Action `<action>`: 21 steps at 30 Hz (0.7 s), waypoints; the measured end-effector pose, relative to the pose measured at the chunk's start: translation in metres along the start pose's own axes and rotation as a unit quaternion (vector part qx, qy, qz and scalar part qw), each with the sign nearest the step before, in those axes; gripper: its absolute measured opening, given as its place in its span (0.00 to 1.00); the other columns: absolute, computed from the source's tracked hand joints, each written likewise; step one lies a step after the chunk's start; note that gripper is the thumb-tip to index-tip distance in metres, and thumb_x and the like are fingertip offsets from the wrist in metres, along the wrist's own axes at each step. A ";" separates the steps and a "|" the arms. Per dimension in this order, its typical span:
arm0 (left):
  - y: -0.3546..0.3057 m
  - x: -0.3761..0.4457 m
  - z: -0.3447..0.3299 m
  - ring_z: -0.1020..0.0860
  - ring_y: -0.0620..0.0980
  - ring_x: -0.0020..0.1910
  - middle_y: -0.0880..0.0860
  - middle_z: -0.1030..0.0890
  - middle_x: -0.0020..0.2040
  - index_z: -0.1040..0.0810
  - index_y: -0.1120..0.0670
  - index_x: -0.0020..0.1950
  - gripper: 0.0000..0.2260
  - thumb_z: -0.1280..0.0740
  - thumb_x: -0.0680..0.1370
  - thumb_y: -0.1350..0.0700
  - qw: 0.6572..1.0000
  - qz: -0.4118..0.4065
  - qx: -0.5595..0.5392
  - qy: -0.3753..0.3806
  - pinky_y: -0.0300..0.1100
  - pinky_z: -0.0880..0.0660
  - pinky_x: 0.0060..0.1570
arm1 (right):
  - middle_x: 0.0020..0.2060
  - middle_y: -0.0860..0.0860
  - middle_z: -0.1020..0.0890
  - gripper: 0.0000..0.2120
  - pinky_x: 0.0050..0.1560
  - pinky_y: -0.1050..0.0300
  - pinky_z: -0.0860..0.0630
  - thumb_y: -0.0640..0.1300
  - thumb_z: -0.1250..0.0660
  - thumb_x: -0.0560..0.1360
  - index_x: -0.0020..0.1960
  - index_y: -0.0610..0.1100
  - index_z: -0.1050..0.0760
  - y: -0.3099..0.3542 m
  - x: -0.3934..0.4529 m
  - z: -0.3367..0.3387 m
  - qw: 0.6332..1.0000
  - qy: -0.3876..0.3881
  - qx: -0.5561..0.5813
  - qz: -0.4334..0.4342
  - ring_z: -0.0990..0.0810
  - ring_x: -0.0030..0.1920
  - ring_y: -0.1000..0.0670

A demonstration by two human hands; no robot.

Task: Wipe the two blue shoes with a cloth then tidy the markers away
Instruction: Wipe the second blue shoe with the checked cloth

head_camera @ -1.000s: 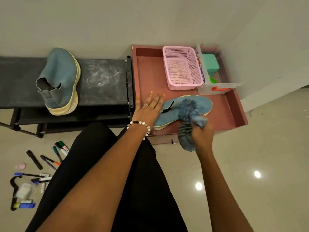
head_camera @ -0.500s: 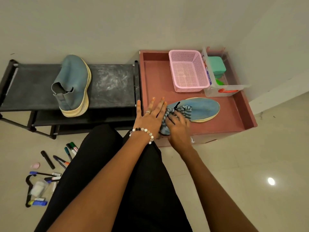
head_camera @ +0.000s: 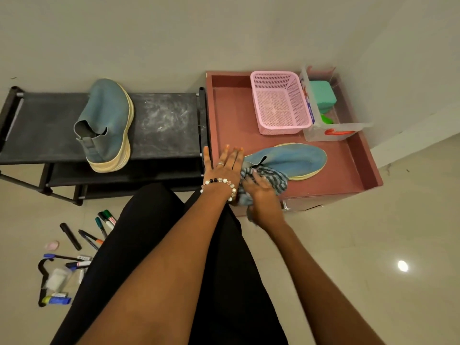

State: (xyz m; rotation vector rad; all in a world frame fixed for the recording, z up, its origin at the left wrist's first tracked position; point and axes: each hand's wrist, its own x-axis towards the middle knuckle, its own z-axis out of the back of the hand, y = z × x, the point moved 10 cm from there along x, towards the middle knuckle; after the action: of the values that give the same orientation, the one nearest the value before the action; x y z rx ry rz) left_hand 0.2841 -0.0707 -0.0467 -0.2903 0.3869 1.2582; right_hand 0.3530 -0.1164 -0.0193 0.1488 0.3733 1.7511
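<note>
One blue shoe (head_camera: 293, 159) lies on its side in the red-brown tray (head_camera: 358, 160), toe pointing right. My left hand (head_camera: 224, 165) lies flat with straight fingers against its heel end. My right hand (head_camera: 261, 195) grips a striped blue cloth (head_camera: 273, 178) and presses it onto the shoe's near side by the opening. The second blue shoe (head_camera: 107, 125) stands on the black shoe rack (head_camera: 164, 125) at the left. Several markers (head_camera: 99, 227) lie scattered on the floor at the lower left.
A pink mesh basket (head_camera: 281, 103) and a clear plastic box (head_camera: 328, 130) with a green item stand at the tray's back. A pink eraser (head_camera: 51, 245), a black hanger (head_camera: 42, 282) and a small pouch lie among the markers. My black-clad legs fill the bottom centre.
My right hand brought the cloth down from above the shoe onto its heel end, then drew it toward me along the near side. My left hand stayed flat at the heel.
</note>
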 end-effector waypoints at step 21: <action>-0.005 0.004 0.011 0.55 0.49 0.78 0.52 0.50 0.79 0.63 0.53 0.78 0.34 0.43 0.81 0.62 0.997 -0.046 -0.032 -0.053 0.70 0.67 0.65 | 0.64 0.40 0.25 0.23 0.72 0.48 0.44 0.34 0.34 0.70 0.65 0.38 0.28 -0.039 0.011 0.007 0.992 0.010 -0.128 -0.018 0.31 0.68 0.44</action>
State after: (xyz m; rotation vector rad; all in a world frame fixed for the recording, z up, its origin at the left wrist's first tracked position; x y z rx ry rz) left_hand 0.2910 -0.0637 -0.0386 -0.2906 0.2400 1.1914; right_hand 0.3887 -0.0984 -0.0264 -0.0603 0.1626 1.7491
